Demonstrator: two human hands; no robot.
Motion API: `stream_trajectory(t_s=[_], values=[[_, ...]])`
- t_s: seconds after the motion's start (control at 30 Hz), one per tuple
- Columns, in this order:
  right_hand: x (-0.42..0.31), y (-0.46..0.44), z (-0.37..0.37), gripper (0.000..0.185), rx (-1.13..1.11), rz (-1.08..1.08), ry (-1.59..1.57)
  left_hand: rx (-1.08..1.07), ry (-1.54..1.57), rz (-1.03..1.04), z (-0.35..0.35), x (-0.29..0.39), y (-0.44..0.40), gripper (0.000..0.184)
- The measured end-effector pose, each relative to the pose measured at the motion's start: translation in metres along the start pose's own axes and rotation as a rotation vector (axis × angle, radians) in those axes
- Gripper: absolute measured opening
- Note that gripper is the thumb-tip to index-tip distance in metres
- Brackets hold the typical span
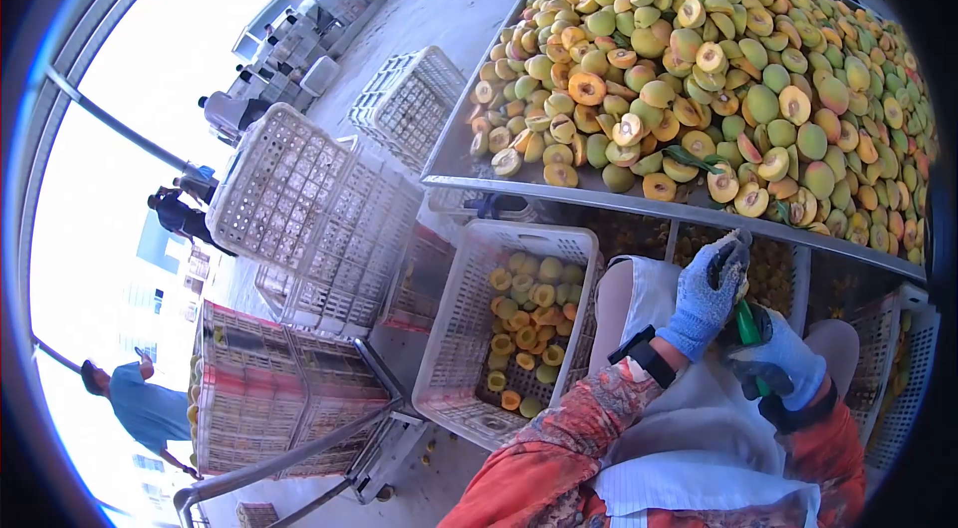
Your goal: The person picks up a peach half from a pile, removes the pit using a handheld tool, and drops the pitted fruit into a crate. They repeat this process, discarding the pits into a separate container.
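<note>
My left hand (709,293), in a grey-blue glove with dark finger coating, is closed above my lap. A bit of yellow shows at its fingertips, but what it grips is mostly hidden. Just right of it, my right hand (780,358), gloved alike, is wrapped around a green-handled tool (747,326). The tool's upper end meets the left hand's fingers; its working tip cannot be seen. Ahead of both hands, a large heap of yellow-green stone fruit (689,59), many cut in half, lies on a metal table (589,194). A leaf (696,160) sits among them.
Left of my knees, a white crate (449,368) holds pitted fruit halves (534,313). Stacked crates (309,209) and a metal frame (374,413) stand farther left. Below the table are more crates (898,368). A person in blue (145,403) is at far left; others work beyond.
</note>
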State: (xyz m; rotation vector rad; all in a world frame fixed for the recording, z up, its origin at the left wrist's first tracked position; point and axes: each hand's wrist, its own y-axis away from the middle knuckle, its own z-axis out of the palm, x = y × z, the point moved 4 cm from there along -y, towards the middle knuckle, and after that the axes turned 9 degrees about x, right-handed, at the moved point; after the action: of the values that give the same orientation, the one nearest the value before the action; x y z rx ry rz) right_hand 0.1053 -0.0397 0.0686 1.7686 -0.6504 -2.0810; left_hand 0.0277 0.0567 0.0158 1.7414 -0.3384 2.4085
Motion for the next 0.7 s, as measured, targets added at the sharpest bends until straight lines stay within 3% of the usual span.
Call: stream_trajectory(t_s=[0.07, 0.23, 0.3, 0.43, 0.5, 0.57, 0.63, 0.7], values=[[-0.002, 0.003, -0.002, 0.038, -0.018, 0.024, -0.045, -0.069, -0.061, 0.091, 0.002, 0.007, -0.001, 0.029], [0.013, -0.004, -0.009, 0.038, -0.03, -0.001, -0.099, -0.046, 0.006, -0.06, 0.005, -0.007, -0.007, 0.032], [0.02, -0.001, -0.009, 0.036, -0.032, 0.0, -0.205, -0.164, -0.141, 0.138, 0.006, 0.011, -0.006, 0.029], [0.056, -0.021, -0.023, 0.036, -0.012, 0.012, -0.286, -0.265, -0.173, 0.105, 0.012, 0.016, -0.007, 0.026], [0.035, -0.012, -0.013, 0.038, 0.02, -0.035, -0.17, -0.136, -0.046, -0.14, 0.008, -0.015, -0.007, 0.026], [0.03, -0.005, -0.013, 0.037, -0.026, -0.074, -0.207, -0.181, -0.045, -0.118, 0.014, -0.001, -0.004, 0.025], [0.022, 0.003, -0.011, 0.034, -0.058, -0.11, -0.181, -0.284, -0.32, -0.074, 0.022, 0.025, -0.007, 0.024], [0.033, 0.001, -0.023, 0.027, -0.1, -0.192, -0.095, -0.291, -0.351, -0.275, 0.032, 0.026, -0.004, 0.021]])
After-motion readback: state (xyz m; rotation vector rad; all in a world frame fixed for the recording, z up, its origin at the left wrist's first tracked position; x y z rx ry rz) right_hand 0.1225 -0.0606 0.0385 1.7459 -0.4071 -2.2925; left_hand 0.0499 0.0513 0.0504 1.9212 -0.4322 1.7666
